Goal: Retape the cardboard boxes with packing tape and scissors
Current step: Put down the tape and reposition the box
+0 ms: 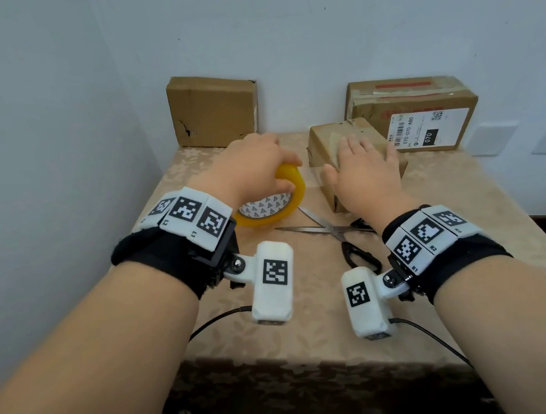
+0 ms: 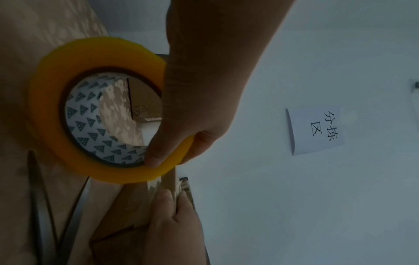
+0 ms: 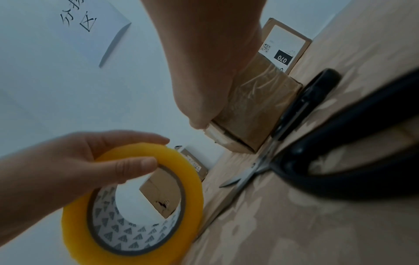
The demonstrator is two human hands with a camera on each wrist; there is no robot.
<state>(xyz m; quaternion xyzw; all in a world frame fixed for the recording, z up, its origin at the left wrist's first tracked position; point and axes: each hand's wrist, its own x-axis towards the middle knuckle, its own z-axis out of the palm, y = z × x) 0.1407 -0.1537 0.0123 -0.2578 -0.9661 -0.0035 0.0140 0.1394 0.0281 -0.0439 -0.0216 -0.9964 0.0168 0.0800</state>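
My left hand (image 1: 277, 162) grips a yellow roll of packing tape (image 1: 293, 201) by its rim, thumb inside the patterned core, and holds it tilted just above the table. In the left wrist view the tape roll (image 2: 52, 111) fills the left side. A short clear strip (image 2: 155, 184) seems to run from the roll to the small cardboard box (image 1: 326, 137). My right hand (image 1: 365, 166) lies flat with straight fingers on top of that box. The right wrist view has the thumb at the taped edge of the small box (image 3: 256, 111). Scissors (image 1: 326, 228) lie spread apart on the table in front of the box.
A plain cardboard box (image 1: 213, 112) stands against the wall at the back left. At the back right sits a larger box (image 1: 413, 107) with a white shipping label. The table (image 1: 311, 331) has a beige patterned cloth. A paper sign (image 2: 315, 129) hangs on the wall.
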